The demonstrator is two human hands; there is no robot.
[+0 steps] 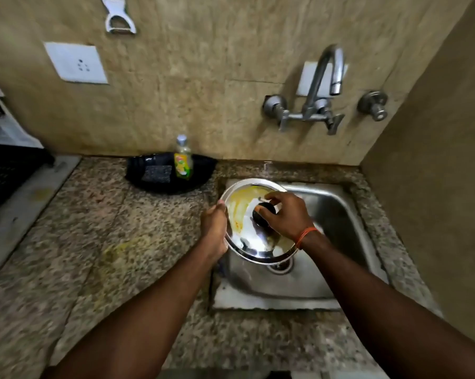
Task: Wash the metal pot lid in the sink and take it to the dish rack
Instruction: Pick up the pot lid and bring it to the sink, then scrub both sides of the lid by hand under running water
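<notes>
A round metal pot lid [243,214] with a black knob and yellow smears is held tilted over the left side of the steel sink [337,242]. My left hand [214,228] grips the lid's left rim. My right hand [285,214] reaches over the top, fingers around the black knob [263,212]. The sink drain [281,266] shows just under the lid's lower edge. A black dish rack [1,176] sits at the far left edge of the counter, only partly in view.
A wall tap [323,83] with two valves hangs above the sink, no water running. A black tray [170,173] with a scrub sponge [157,173] and a dish soap bottle [183,160] stands behind on the granite counter [94,228]. A side wall closes in on the right.
</notes>
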